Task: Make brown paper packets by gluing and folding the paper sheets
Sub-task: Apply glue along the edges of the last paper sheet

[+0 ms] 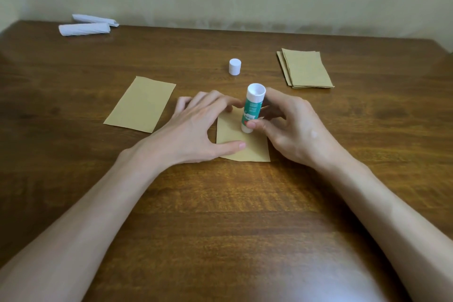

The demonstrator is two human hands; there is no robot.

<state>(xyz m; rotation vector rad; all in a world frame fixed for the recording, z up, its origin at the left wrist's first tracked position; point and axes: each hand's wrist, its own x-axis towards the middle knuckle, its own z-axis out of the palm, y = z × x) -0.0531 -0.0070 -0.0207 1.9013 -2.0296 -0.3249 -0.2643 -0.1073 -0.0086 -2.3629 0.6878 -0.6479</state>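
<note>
Head view: your left hand [196, 127] lies spread wide on the brown sheet [255, 152] at the middle of the table [220, 216], thumb flat on its near part, fingers fanned past its far left edge and holding nothing. Your right hand [294, 130] pinches the glue stick [252, 108] between thumb and curled fingers, the tube near upright with its lower end touching the sheet. The upper end shows a white rim; which end carries the glue cannot be told. The cap [234, 66] stands apart, farther back. A single sheet [141, 104] lies to the left, the stack of sheets [306, 69] well to the right, and two white paper rolls [85, 27] at the far left corner. Risks, as judged: only the thumb pins the sheet near the tube, so a firm stroke may drag or buckle the paper; a stroke past the edge would smear the table and stick the sheet down; glue on your fingertips would mark the fold; an uneven line leaves the seam open; the uncapped stick dries if left
</note>
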